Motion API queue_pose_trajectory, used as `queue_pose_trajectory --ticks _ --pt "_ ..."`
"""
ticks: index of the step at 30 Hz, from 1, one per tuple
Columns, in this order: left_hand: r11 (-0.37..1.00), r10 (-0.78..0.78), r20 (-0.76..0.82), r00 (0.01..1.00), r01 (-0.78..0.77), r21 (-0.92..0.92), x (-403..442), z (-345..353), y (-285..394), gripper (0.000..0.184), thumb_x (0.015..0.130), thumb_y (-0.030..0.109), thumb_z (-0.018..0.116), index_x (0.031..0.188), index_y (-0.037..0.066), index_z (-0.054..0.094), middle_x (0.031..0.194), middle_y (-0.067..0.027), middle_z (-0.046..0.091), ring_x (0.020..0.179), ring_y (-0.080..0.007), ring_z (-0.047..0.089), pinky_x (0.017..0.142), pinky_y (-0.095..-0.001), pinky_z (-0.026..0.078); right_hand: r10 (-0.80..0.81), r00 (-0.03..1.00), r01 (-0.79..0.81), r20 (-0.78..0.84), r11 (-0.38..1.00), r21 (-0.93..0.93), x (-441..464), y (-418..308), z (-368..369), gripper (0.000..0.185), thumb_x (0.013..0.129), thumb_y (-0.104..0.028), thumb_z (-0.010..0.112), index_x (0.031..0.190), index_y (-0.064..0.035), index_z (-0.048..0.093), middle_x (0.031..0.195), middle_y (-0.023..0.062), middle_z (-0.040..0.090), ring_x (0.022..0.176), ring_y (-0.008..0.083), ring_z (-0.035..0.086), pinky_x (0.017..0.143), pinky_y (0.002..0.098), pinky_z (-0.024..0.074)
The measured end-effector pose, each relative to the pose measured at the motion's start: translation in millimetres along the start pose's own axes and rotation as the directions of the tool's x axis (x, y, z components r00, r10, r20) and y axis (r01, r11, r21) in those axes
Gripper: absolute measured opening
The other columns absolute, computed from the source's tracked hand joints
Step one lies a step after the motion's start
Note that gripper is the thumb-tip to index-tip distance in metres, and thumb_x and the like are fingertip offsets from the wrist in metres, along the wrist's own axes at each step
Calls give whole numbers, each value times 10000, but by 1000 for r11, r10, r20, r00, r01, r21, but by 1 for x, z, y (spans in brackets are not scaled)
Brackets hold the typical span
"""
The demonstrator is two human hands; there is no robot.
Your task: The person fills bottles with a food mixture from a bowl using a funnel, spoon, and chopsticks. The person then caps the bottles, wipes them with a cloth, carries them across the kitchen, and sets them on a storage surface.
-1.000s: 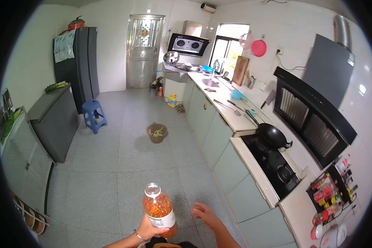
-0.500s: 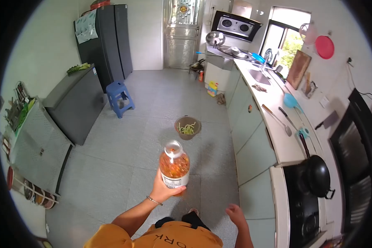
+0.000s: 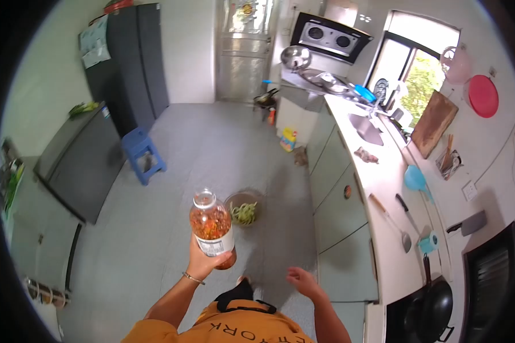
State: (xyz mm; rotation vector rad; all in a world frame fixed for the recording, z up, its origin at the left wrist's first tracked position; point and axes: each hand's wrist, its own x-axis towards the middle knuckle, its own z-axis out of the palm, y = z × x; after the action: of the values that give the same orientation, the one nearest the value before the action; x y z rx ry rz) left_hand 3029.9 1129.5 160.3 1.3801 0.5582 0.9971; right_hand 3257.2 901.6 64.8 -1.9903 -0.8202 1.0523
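Far L, greens (image 3: 83, 108) are seen on a grey chest (image 3: 86, 163), w/ a blue stool (image 3: 136, 142) to its R on the floor.

L of centre, the jar (image 3: 212, 226) of red-orange contents is gripped low by the left hand (image 3: 207, 262), thumb across the label, nr side. It's held up off the floor w/ a slight tilt; whether its mouth is capped can't be told. If the grip slips, b/c of wet or oily glass or the jar's wt. on one hand, it could be dropped & smashed on the hard floor nr the foot (image 3: 243, 280). If it's uncapped & tipped further, contents could be spilled.

Just beyond, partly hidden by the jar, a bucket (image 3: 229, 201) w/ green scraps (image 3: 244, 214) is seen; it could be kicked over if the view down is blocked by the jar.

R of centre, the right hand (image 3: 304, 283) is apart from the jar, fingers part-curled; nothing is seen in it, but whether it's clenched can't be told. No 2nd support is given to the jar.

Far R, a turner (image 3: 405, 242) is laid on the counter (image 3: 390, 274), & a wok (image 3: 439, 303) is set on the stove (image 3: 396, 323); its handle could be knocked if passed too close.
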Motion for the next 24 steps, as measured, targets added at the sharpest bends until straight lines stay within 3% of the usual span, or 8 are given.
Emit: queue_pose_trajectory --ticks 5,9,11,14,17,21,23,24 --pt "995 -15 166 986 31 -95 118 48 -31 821 600 163 871 1258 35 397 1157 -85 574 1058 -192 584 925 -346 471 101 989 -83 -111 984 155 64 0 -54 448 875 -266 649 1256 -48 559 1101 141 648 993 230 631 832 339 502" --pt "996 -4 172 985 20 -91 197 65 -73 774 598 138 859 1233 29 429 1143 -87 585 1045 -201 596 916 -342 480 128 970 -98 -207 984 149 119 17 -99 451 876 -270 649 1258 -49 561 1094 139 654 994 236 631 831 340 502" --pt "1000 -15 151 988 15 4 234 72 -87 751 596 115 848 1222 29 440 1137 -88 588 1039 -199 599 915 -340 481 224 958 -177 -182 953 245 144 15 -126 445 874 -271 654 1248 -45 573 1073 145 663 972 227 635 824 332 504" --pt "993 -62 58 996 67 -101 288 94 -99 731 595 86 827 1220 27 454 1133 -80 589 1034 -199 600 918 -339 475 178 956 -147 -234 978 145 207 37 -175 432 870 -259 659 1234 -39 583 1044 143 672 940 208 638 814 324 507" --pt "989 -23 -9 1000 21 -147 338 115 -115 731 601 117 824 1228 27 458 1129 -77 589 1020 -193 603 903 -329 477 175 947 -133 -270 977 167 275 31 -234 432 863 -253 666 1227 -34 585 1032 141 675 933 201 644 821 327 509" --pt "999 1 -94 996 -5 -41 404 136 -132 698 632 164 794 1237 45 468 1105 -46 586 1011 -185 586 913 -340 448 151 943 -97 -297 978 187 371 -13 -306 425 863 -255 668 1215 -31 588 1052 139 670 963 211 644 838 321 505" --pt "999 -39 -149 988 36 -20 425 140 -145 731 629 132 781 1269 43 440 1135 -55 573 1042 -198 571 939 -354 433 13 967 0 -256 999 48 420 -34 -329 410 867 -252 662 1199 -23 588 1082 137 663 992 220 641 855 320 500" --pt "999 -33 -266 963 37 11 435 148 -143 702 622 137 780 1242 33 466 1120 -62 579 1025 -196 582 925 -349 448 19 971 -10 -238 999 38 442 -47 -339 410 867 -252 662 1199 -23 588 1082 137 663 992 220 641 855 320 500"
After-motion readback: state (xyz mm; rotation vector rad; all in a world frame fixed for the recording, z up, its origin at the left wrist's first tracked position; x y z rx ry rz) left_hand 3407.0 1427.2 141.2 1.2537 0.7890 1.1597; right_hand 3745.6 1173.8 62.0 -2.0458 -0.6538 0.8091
